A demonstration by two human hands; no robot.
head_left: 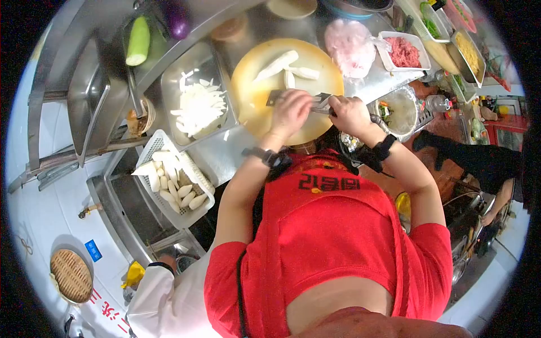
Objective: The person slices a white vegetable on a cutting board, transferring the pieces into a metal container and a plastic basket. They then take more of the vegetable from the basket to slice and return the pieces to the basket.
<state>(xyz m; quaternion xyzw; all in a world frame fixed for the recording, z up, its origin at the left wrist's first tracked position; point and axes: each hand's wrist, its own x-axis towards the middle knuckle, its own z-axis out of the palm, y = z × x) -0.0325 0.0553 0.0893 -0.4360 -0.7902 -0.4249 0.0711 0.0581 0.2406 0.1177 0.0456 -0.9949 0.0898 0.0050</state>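
Observation:
My right hand (350,115) is closed round the handle of a cleaver, held low over the near part of the round chopping board (248,93). Across the cleaver's dark blade (274,98) lies my left hand (293,110), its fingers bent and slightly blurred, with blade showing on both sides. Just beyond the hands, several peeled white shoots (276,65) rest on the board, looking like water bamboo. To the left, a steel tray (169,84) holds a heap of cut white slices (200,110). More whole shoots (177,188) fill a white plastic basket (205,205).
Beyond the board's right side are a pink plastic bag (350,48) and a tray of minced meat (403,52). A green gourd (138,40) and an eggplant (178,25) lie at the upper left. Another person's arm (499,203) reaches in at the right.

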